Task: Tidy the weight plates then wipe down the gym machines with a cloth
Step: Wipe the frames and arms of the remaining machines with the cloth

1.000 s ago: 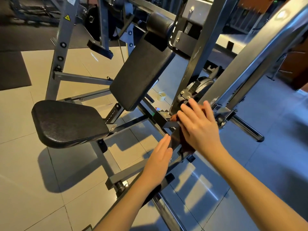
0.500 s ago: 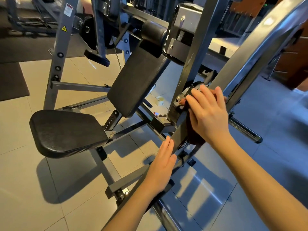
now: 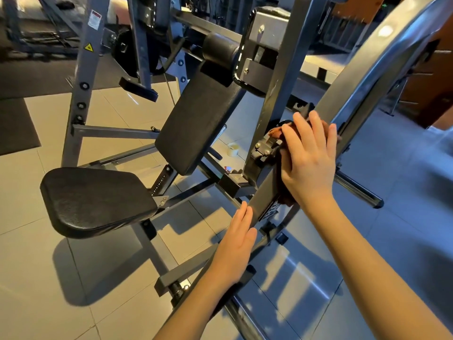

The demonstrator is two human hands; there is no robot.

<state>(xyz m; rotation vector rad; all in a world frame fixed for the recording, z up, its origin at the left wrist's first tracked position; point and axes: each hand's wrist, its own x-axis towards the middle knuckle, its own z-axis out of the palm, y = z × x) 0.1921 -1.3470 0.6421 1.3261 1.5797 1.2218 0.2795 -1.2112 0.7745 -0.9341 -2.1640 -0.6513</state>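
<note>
Up toward 1 o'clock went my right hand point(image 3: 308, 163), pressing cloth point(image 3: 275, 132) flat on machine arm point(image 3: 264, 192); left hand point(image 3: 235, 244) released, flat.

A slanted steel lever arm point(image 3: 367, 77) cut across the view from lower left to upper right. Just left of it, a dark upright post point(image 3: 277, 94) and a bolted pivot bracket point(image 3: 263, 149) left only a narrow wedge between them. To the right, a chrome weight peg point(image 3: 358, 191) jutted out over open tiled floor point(image 3: 404, 217). A wider gap lay between the post and the back pad point(image 3: 196, 123).
</note>
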